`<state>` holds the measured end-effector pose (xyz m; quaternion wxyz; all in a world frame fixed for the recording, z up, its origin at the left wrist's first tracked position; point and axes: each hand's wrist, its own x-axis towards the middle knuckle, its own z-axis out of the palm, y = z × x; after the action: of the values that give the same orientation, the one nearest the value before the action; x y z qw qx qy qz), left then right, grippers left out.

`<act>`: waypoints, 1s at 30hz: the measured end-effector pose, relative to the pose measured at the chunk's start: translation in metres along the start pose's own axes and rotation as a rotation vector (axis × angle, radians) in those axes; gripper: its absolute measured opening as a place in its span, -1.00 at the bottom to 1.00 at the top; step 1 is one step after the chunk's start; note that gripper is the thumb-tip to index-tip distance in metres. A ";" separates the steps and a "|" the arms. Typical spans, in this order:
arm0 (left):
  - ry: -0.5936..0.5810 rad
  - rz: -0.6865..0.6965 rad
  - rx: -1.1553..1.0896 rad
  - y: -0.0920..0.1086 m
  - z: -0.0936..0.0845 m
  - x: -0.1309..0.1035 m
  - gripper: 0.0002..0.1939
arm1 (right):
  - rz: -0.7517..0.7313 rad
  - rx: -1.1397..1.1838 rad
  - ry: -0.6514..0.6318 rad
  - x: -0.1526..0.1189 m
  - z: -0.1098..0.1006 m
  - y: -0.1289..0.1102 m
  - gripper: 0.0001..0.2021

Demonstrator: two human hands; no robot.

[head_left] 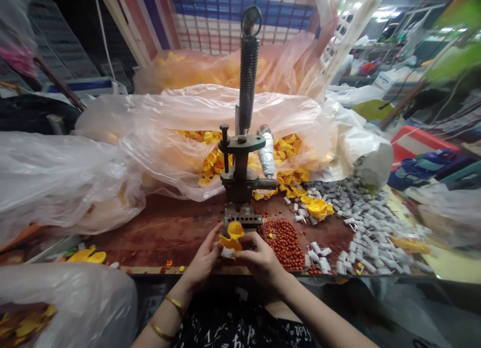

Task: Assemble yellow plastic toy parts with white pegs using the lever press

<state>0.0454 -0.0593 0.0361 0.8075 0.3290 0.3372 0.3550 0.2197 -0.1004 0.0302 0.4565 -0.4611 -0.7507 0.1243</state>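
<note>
Near the table's front edge, my left hand (205,258) and my right hand (262,258) are closed around a yellow plastic piece (235,231) from either side. A small white-grey part (227,253) shows at the lower side of the piece, between my fingers. Just beyond my hands stands a dark metal hand press (240,180) with a tall spring and a silver-wrapped handle (266,152). The row of holes on its base block (244,219) lies directly behind the yellow piece.
Red-brown beads (284,244) fill a shallow tray right of the press. Grey-white parts with metal pins (366,220) are heaped farther right. Clear plastic bags (161,137) of yellow pieces stand behind. More yellow pieces (88,256) lie left, on the brown table (161,223).
</note>
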 end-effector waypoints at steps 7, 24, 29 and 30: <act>0.137 0.092 0.055 -0.010 0.004 -0.004 -0.42 | -0.006 0.085 -0.115 0.008 -0.011 -0.003 -0.75; 0.533 0.168 0.134 0.002 -0.025 0.005 -0.27 | 0.658 -0.664 -0.461 0.001 -0.055 0.070 -0.72; 0.496 0.186 0.087 0.007 -0.024 -0.002 -0.52 | 0.654 -0.577 -0.455 -0.001 -0.058 0.076 -0.70; 0.472 0.165 0.051 0.009 -0.025 -0.004 -0.56 | 0.652 -0.550 -0.436 -0.002 -0.059 0.077 -0.71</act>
<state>0.0214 -0.0504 0.0301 0.6659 0.2836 0.4974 0.4783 0.3117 -0.0738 0.0151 0.0864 -0.7394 -0.6503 0.1515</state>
